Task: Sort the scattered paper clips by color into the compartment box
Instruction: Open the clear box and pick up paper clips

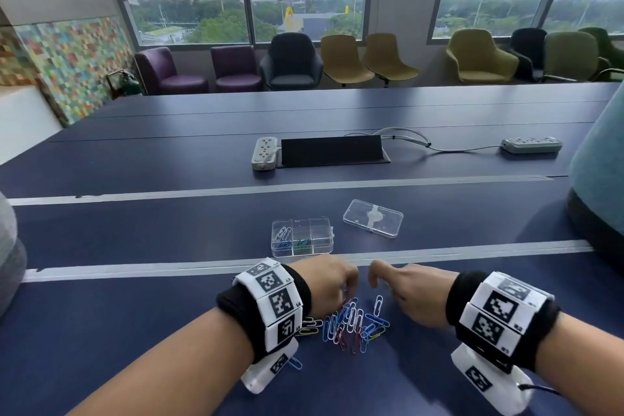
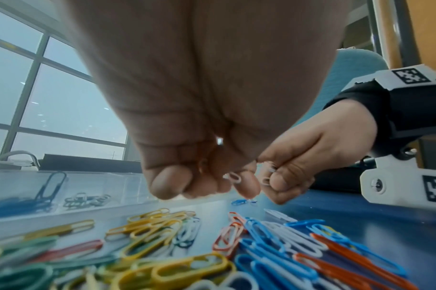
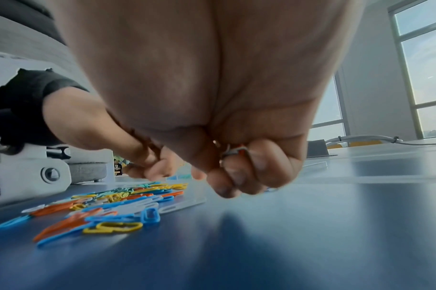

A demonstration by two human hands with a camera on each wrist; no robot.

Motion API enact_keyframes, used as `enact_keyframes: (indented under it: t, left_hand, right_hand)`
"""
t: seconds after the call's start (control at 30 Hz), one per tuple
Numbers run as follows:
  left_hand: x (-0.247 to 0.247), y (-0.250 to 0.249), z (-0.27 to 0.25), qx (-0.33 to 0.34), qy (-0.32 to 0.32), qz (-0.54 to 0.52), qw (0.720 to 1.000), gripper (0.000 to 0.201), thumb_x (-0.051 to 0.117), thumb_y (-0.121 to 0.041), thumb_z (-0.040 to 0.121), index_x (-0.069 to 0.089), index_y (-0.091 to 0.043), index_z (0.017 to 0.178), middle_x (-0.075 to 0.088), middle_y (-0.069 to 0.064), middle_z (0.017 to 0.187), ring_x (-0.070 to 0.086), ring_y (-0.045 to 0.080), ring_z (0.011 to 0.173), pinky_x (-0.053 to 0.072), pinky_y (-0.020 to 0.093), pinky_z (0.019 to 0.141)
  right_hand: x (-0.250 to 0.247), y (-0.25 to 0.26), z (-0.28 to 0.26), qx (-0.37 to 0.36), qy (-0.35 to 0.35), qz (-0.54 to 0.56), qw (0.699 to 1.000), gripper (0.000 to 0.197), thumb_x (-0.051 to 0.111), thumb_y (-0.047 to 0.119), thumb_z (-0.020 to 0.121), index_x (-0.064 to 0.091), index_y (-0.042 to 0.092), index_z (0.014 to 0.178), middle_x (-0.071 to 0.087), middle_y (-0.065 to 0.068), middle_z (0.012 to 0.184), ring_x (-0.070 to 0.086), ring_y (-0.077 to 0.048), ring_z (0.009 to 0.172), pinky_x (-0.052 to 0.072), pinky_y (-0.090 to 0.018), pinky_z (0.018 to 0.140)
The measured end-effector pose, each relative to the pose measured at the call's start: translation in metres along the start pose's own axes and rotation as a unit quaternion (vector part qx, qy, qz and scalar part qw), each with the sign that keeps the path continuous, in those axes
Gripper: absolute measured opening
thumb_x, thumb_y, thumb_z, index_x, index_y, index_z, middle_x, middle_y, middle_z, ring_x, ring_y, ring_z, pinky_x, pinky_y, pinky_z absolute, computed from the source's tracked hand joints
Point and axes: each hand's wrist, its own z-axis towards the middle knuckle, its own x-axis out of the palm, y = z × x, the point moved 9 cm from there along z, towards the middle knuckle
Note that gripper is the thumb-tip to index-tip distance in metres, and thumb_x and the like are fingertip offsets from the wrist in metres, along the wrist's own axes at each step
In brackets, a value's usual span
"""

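The left hand (image 1: 329, 284) pinches white paper clips (image 2: 234, 178) above the mixed pile (image 1: 351, 324). The right hand (image 1: 410, 294) grips white clips (image 2: 270, 172) in curled fingers, near the compartment box (image 1: 301, 236).

We see the paper clips (image 2: 273, 241) as smooth, glossy, plastic-coated wire in blue, white, orange, yellow and green; the compartment box (image 1: 301, 236) at twelve o'clock from them is clear, hard, shiny plastic, as is its lid (image 1: 372, 218) at one o'clock; the surface (image 3: 286, 245) looks a smooth dark-blue laminate with a soft sheen; the wrist bands (image 1: 236, 307) look matt black cloth, carrying matt white plastic blocks (image 1: 280, 306) with printed markers.
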Motion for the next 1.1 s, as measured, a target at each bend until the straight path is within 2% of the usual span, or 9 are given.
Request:
enact_keyframes:
  t: [0.1,0.17,0.37,0.53,0.67,0.77,0.87,1.0,1.1]
  left_hand:
    - [0.003,-0.006,-0.001,0.015,0.0,-0.005,1.0,0.015,0.045,-0.007,0.081,0.057,-0.014,0.083,0.062,0.008,0.096,0.056,0.026,0.096,0.048,0.036,0.087]
    - [0.004,-0.01,-0.002,0.032,0.002,-0.011,0.999,0.013,0.051,-0.009,0.077,0.06,-0.016,0.084,0.059,0.005,0.089,0.056,0.025,0.09,0.05,0.034,0.08]
    - [0.01,-0.012,0.002,0.053,0.041,0.081,0.994,0.021,0.066,-0.014,0.08,0.071,-0.023,0.098,0.063,0.004,0.101,0.059,0.023,0.096,0.051,0.033,0.081]
    - [0.008,-0.013,0.002,0.065,0.013,0.068,0.995,0.015,0.058,-0.014,0.081,0.071,-0.013,0.089,0.067,0.007,0.097,0.06,0.024,0.094,0.05,0.032,0.08]
    - [0.003,-0.008,-0.001,0.05,0.003,0.009,0.999,0.008,0.057,-0.022,0.08,0.058,-0.018,0.073,0.06,0.006,0.084,0.055,0.023,0.081,0.05,0.034,0.076]
    - [0.001,0.0,-0.002,0.001,0.011,-0.022,1.0,0.028,0.049,-0.026,0.083,0.039,-0.02,0.058,0.047,0.0,0.065,0.044,0.021,0.068,0.042,0.031,0.065]
    - [-0.008,0.01,-0.005,-0.036,-0.007,-0.054,0.998,0.032,0.043,-0.024,0.086,0.04,-0.019,0.055,0.042,-0.003,0.057,0.04,0.017,0.06,0.035,0.025,0.061]
    - [-0.028,0.032,-0.007,-0.071,-0.049,-0.073,0.994,0.034,0.034,-0.024,0.096,0.041,-0.02,0.062,0.046,-0.005,0.065,0.041,0.008,0.059,0.034,0.024,0.059]
    - [-0.052,0.062,-0.009,-0.118,-0.121,-0.038,0.985,0.024,0.033,-0.026,0.097,0.048,-0.016,0.081,0.058,0.006,0.086,0.05,0.018,0.074,0.038,0.026,0.07]
  right_hand:
    - [-0.004,0.008,0.0,-0.023,-0.018,0.019,0.999,0.029,0.038,0.006,0.089,0.046,0.017,0.115,0.061,-0.005,0.104,0.051,-0.025,0.086,0.038,-0.031,0.073]
    - [-0.001,0.012,-0.001,-0.032,0.001,0.005,0.999,0.024,0.044,0.014,0.092,0.049,0.016,0.116,0.06,-0.006,0.113,0.055,-0.026,0.101,0.041,-0.033,0.083]
    - [-0.002,0.011,0.004,-0.023,0.019,-0.025,0.999,0.018,0.049,0.017,0.088,0.062,0.02,0.099,0.062,0.0,0.091,0.059,-0.025,0.098,0.048,-0.033,0.083]
    - [0.003,0.004,0.0,0.0,0.026,-0.044,0.999,0.019,0.045,0.026,0.09,0.056,0.016,0.102,0.065,-0.007,0.106,0.059,-0.027,0.1,0.047,-0.034,0.086]
    - [0.007,0.003,0.0,0.009,0.026,-0.032,0.999,0.006,0.043,0.027,0.087,0.043,0.02,0.087,0.064,-0.008,0.103,0.053,-0.026,0.085,0.046,-0.034,0.08]
    - [0.007,0.001,0.003,0.02,0.02,-0.029,0.999,0.008,0.041,0.028,0.087,0.04,0.02,0.085,0.063,-0.01,0.101,0.051,-0.026,0.082,0.048,-0.037,0.079]
    - [0.008,0.002,0.006,0.018,0.01,-0.027,0.999,0.009,0.042,0.028,0.088,0.041,0.019,0.088,0.063,-0.011,0.104,0.049,-0.025,0.081,0.046,-0.035,0.079]
    - [-0.001,-0.004,0.006,0.04,-0.004,-0.014,0.999,0.033,0.053,0.037,0.09,0.052,0.012,0.112,0.061,-0.007,0.115,0.057,-0.027,0.105,0.043,-0.029,0.083]
    - [0.001,-0.006,0.009,0.056,0.012,-0.001,0.998,0.027,0.059,0.035,0.088,0.056,0.016,0.107,0.063,-0.007,0.116,0.057,-0.025,0.108,0.042,-0.027,0.082]
